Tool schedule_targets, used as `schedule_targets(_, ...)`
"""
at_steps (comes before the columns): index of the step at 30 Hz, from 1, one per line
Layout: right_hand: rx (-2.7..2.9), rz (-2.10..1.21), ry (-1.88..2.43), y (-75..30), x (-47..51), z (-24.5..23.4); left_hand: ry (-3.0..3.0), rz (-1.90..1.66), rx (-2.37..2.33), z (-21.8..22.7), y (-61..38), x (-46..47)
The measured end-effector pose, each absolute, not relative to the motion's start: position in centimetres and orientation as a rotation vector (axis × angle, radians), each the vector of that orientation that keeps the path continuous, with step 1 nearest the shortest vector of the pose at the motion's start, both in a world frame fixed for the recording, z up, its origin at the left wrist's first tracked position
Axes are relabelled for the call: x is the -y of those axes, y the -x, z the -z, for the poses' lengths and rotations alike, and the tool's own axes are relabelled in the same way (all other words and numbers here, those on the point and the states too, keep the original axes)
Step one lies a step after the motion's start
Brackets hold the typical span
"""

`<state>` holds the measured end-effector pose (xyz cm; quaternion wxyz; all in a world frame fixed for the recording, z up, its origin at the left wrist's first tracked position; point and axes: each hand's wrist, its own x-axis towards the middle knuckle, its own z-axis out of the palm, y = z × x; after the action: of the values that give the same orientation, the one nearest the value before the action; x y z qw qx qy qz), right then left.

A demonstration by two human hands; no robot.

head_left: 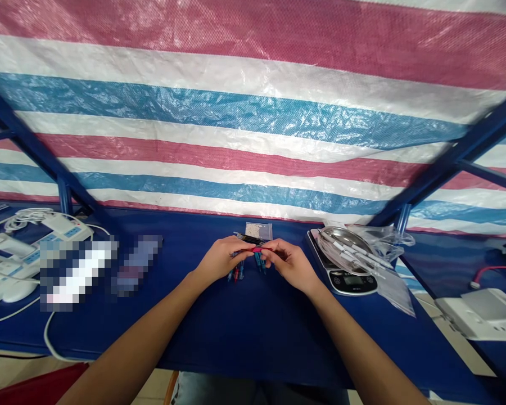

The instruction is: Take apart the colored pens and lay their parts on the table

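My left hand [221,260] and right hand [289,264] pinch a thin red piece [257,249] mid-frame (fingers curled closed), above slim tubes [240,271], with a scale [341,270] just right.

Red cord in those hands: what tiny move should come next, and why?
Maybe lift the red cord a little, using the left hand and right hand together. Both hands seem to pinch it just above the small blue and red parts on the blue table, so lifting could stop it snagging them.
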<state>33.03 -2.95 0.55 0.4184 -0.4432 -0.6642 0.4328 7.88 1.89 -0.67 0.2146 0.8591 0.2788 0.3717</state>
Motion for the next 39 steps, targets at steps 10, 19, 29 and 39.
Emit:
schedule_targets(10, 1.356, -1.192, 1.126, -32.5, 2.7, -0.9, -1.618, -1.147, -1.086, 0.4, -7.9, -2.4)
schedule_targets(19, 1.265, -1.288, 1.048, -32.1, 2.4, -0.1, -1.145, -1.161, -0.849, 0.5, -8.9, -2.1)
schedule_targets(29, 1.274, -1.255, 1.053, -32.3, 2.7, -0.7, -1.116, -1.169, -0.875, 0.1, -8.9, -2.0)
schedule_targets(39, 1.207, -1.292, 1.051, -32.4, 2.5, -0.4, -1.211, -1.138, -0.848, 0.4, -8.7, -2.0)
